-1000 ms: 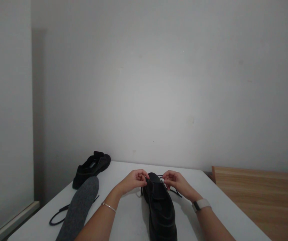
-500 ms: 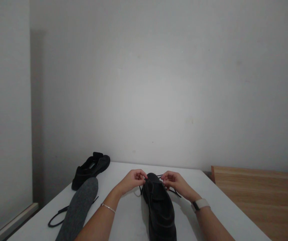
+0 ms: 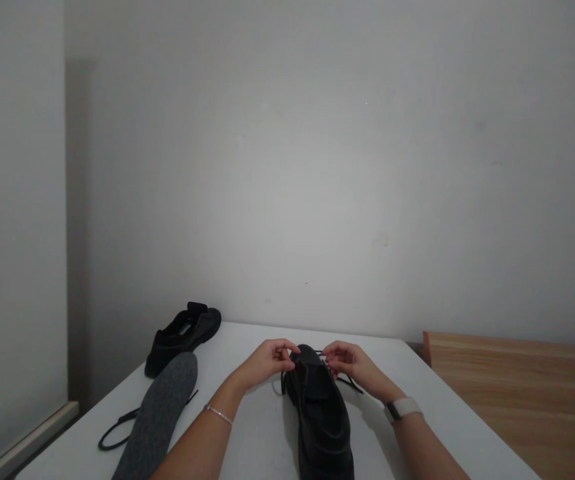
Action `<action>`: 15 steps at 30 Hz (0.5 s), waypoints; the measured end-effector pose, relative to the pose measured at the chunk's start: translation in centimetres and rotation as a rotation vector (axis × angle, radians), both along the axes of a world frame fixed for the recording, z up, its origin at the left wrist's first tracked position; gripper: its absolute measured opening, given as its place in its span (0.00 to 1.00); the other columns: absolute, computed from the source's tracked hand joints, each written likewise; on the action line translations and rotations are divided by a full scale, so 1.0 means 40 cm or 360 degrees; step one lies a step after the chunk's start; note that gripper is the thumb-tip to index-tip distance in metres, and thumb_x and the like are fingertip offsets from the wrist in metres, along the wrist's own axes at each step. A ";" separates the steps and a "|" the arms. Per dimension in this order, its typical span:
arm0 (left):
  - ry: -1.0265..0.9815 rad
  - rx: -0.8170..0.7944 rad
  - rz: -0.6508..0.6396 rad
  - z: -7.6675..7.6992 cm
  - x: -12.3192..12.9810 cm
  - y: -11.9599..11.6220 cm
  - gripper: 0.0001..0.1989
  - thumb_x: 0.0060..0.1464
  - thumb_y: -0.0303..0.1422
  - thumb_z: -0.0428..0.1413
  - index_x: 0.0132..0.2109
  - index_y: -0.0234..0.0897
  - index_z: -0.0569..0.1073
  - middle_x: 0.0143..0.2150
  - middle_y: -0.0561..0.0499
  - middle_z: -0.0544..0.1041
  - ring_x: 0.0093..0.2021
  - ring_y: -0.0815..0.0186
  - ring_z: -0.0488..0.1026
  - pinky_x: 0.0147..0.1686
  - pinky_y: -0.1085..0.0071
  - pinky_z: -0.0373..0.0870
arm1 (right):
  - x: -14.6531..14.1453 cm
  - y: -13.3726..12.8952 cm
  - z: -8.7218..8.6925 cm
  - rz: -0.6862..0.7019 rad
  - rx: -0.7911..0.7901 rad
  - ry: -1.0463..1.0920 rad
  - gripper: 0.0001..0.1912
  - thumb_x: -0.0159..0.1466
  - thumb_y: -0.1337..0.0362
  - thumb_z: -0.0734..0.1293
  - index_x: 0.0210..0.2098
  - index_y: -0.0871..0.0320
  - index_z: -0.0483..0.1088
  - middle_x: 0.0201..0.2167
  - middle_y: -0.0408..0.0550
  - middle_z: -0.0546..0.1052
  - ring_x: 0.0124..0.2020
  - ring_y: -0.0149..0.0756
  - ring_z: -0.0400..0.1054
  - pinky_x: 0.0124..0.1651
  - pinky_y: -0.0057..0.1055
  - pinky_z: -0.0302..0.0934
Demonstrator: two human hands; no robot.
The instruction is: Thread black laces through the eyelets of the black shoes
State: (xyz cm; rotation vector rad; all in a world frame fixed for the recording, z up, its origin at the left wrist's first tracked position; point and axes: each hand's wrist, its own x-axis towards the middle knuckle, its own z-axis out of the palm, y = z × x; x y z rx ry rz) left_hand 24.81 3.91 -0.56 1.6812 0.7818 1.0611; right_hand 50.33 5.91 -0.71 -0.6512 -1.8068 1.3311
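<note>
A black lace-up shoe (image 3: pixel 323 427) stands on the white table in front of me, heel towards me and toe pointing away. At its left lacing edge, my left hand (image 3: pixel 270 358) is closed, with thumb and index fingertips on the upper near the toe end. Across from it my right hand (image 3: pixel 347 361) pinches the black shoelace (image 3: pixel 351 385) beside the right lacing edge, and a loose length trails below the fingers. Another bit of lace hangs by the shoe's left side. The fingertips are small and partly hidden against the dark shoe.
A second black shoe (image 3: pixel 183 337) lies at the table's far left edge. Nearer me are a grey felt insole (image 3: pixel 160 417) and a loose black lace (image 3: pixel 112 445) partly beneath it. The white table (image 3: pixel 257 440) meets a wall; a wooden board (image 3: pixel 517 400) stands right.
My left fingertips have shifted slightly right, onto the shoe's lacing edge. My right hand stays almost in place. The whole view has moved a little.
</note>
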 end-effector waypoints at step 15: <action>-0.0027 0.0042 0.0052 -0.018 -0.001 0.017 0.14 0.38 0.31 0.66 0.35 0.32 0.79 0.28 0.53 0.70 0.28 0.70 0.65 0.29 0.73 0.59 | -0.058 -0.078 0.103 -0.0398 0.0649 -0.0883 0.18 0.62 0.53 0.62 0.34 0.62 0.75 0.33 0.50 0.76 0.34 0.36 0.68 0.34 0.28 0.60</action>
